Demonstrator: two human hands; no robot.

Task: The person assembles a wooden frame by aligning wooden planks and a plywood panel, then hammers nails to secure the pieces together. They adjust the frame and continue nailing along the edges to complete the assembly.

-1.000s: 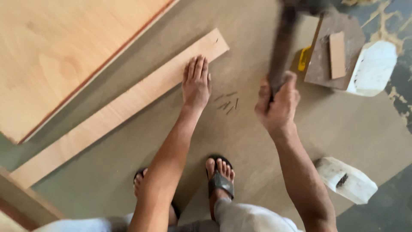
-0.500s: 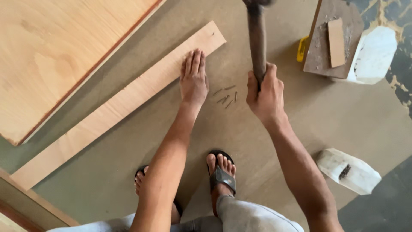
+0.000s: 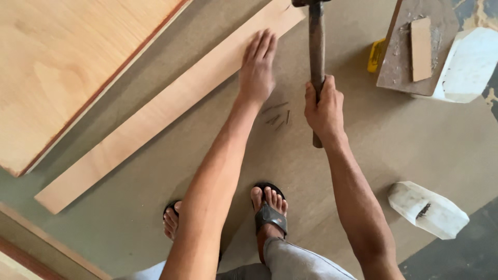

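Hammer [image 3: 315, 62] gripped in right hand [image 3: 326, 109], raised; left hand [image 3: 258, 67] flat, fingers together, on strip [image 3: 155, 111]; nails [image 3: 277, 115] beside strip undriven

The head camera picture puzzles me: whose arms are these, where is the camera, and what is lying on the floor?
The camera sits on a person's head and looks straight down, so the two bare arms reaching forward are that person's own, and you can see their feet in sandals at the bottom.

The left hand lies flat, palm down, on the edge of a long pale wooden strip that runs slantwise over a brown board covering the floor. The right hand is closed round the wooden handle of a hammer; its head is mostly cut off by the top edge.

Between the hands lie a few small nails. At upper left is a large plywood sheet. At upper right a dark board with a small wood block rests beside a white chunk, with something yellow next to it. Another white chunk lies at lower right.
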